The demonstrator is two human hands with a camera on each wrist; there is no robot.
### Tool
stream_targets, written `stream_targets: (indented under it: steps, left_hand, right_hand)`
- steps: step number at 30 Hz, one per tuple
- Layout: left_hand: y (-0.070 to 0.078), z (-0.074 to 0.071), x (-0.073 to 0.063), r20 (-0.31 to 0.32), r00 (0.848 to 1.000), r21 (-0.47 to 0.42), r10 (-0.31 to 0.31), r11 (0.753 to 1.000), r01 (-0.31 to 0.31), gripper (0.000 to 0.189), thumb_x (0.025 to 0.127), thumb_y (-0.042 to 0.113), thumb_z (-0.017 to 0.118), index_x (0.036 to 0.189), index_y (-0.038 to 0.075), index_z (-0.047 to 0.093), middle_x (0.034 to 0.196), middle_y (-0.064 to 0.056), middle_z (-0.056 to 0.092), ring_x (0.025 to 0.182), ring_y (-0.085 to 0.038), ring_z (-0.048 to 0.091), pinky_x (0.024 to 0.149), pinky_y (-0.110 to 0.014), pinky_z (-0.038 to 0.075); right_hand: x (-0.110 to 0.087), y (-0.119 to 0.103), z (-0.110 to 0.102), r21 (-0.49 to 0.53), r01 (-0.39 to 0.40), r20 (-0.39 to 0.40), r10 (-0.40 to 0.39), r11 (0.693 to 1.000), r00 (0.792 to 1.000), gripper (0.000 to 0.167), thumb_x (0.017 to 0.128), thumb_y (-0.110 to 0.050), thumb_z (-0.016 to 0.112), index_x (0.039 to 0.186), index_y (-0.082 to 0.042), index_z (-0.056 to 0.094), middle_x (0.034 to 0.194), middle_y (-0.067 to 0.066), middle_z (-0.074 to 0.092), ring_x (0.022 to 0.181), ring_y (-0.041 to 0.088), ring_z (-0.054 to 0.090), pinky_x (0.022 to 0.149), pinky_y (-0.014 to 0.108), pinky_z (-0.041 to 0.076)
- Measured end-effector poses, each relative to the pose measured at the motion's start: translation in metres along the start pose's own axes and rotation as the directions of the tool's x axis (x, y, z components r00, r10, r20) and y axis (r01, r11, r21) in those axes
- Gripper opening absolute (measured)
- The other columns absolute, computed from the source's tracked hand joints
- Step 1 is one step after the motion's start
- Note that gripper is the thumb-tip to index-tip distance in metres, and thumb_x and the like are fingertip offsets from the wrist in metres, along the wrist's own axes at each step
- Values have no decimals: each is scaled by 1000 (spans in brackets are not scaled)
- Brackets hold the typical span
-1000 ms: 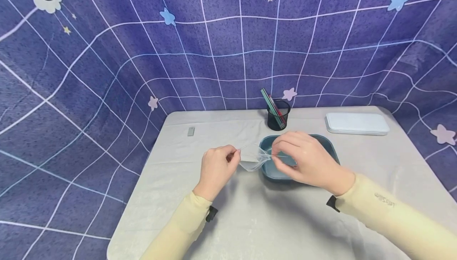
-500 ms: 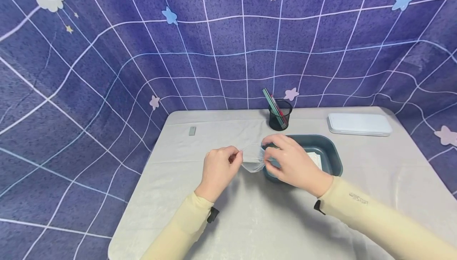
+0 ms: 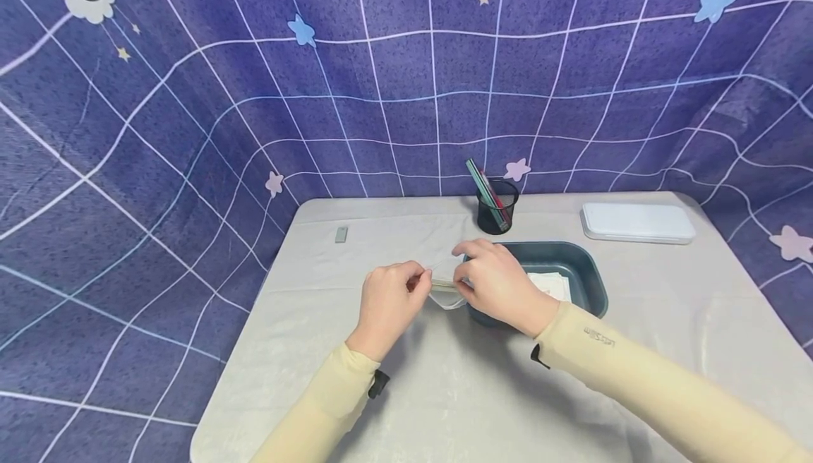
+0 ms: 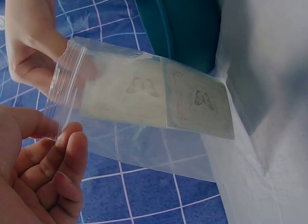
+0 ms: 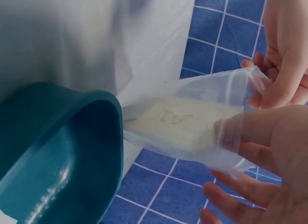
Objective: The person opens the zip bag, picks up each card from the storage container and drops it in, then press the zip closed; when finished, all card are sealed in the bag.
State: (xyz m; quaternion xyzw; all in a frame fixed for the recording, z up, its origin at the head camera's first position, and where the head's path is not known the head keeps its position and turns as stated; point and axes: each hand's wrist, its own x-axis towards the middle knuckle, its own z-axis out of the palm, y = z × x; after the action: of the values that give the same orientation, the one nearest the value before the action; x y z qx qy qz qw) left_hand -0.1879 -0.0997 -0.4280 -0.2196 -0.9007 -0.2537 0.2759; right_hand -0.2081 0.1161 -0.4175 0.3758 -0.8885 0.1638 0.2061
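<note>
A clear zip bag with butterfly-printed cards inside hangs between the two hands. My left hand pinches one side of the bag's mouth, by the ridged seal strip. At the other side of the mouth is my right hand. Its thumb and index finger show through the film in the right wrist view and pinch the cards' near end, while the other fingers spread below. Which fingertips are inside the bag is partly hidden by the cloudy plastic.
Right beside the bag stands a blue-green basin with white papers or cards in it. Behind it are a black mesh pen cup and a pale blue case. A small grey block lies at the back left.
My right hand has moved left towards my left hand, bringing its fingers to the bag's mouth. More of the basin and its white contents now shows. My left hand stays nearly still.
</note>
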Motion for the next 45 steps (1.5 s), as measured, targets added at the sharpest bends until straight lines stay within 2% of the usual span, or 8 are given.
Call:
stream_targets:
  steps: [8, 14, 20, 27, 31, 34, 40, 45]
  left_hand:
    - [0, 0, -1, -8, 1000, 0, -3, 1000, 3, 15, 89, 13, 73, 75, 16, 76, 62, 13, 64, 52, -3, 53, 53, -28, 44]
    - [0, 1, -1, -2, 1000, -4, -8, 1000, 8, 15, 90, 14, 73, 76, 16, 76, 63, 12, 64, 52, -3, 53, 53, -28, 44]
    - [0, 1, -2, -13, 1000, -4, -5, 1000, 5, 15, 89, 14, 73, 75, 16, 76, 62, 12, 64, 52, -3, 54, 53, -28, 44]
    - [0, 0, -2, -9, 1000, -1, -10, 1000, 10, 15, 89, 15, 73, 75, 16, 75, 62, 12, 62, 52, -4, 53, 53, -29, 43]
    - [0, -2, -2, -16, 1000, -4, -2, 1000, 2, 15, 89, 15, 73, 75, 16, 75, 61, 12, 62, 51, -4, 52, 52, -29, 43]
    - [-2, -2, -3, -24, 1000, -2, 2, 1000, -2, 14, 89, 14, 74, 75, 15, 75, 61, 11, 62, 51, -4, 52, 52, -28, 43]
    - [-2, -3, -2, -35, 999, 1, -1, 1000, 1, 14, 88, 14, 73, 74, 16, 75, 61, 12, 62, 51, -4, 52, 52, -29, 44]
    - [-1, -3, -2, -36, 999, 2, 5, 1000, -5, 15, 88, 14, 73, 74, 17, 75, 61, 13, 61, 51, -5, 53, 53, -30, 44]
  right_hand:
    - [3, -2, 7, -46, -21, 66, 24, 999, 998, 13, 80, -5, 79, 75, -17, 79, 105, 8, 74, 93, 32, 68, 70, 47, 52]
    - [3, -1, 9, -50, -20, 60, 23, 999, 998, 21, 77, 0, 77, 68, -18, 74, 93, 3, 74, 86, 29, 68, 64, 44, 49]
    - [2, -2, 9, -43, -15, 44, 17, 999, 999, 25, 75, 0, 78, 63, -21, 69, 79, -5, 65, 75, 25, 62, 58, 39, 40]
    - [-1, -5, 3, -22, -10, 19, 10, 1000, 1000, 15, 81, -7, 82, 75, -18, 74, 98, 1, 73, 90, 27, 68, 68, 45, 51]
    - [-3, -5, -4, 22, -26, -15, 26, 999, 1000, 12, 84, -8, 80, 81, -15, 70, 96, 0, 71, 90, 24, 68, 79, 45, 54]
    - [-7, -3, -9, 45, -36, -50, 38, 998, 998, 9, 87, -13, 76, 86, -15, 67, 93, -3, 68, 87, 22, 67, 79, 42, 54]
    - [-18, 13, -17, 56, -64, -96, 70, 996, 993, 5, 89, -17, 72, 91, -16, 68, 91, -6, 68, 80, 18, 67, 68, 42, 55]
    - [-25, 41, -22, 31, -123, -53, 124, 992, 991, 4, 88, -16, 74, 90, -16, 70, 85, -7, 67, 73, 16, 65, 61, 43, 54]
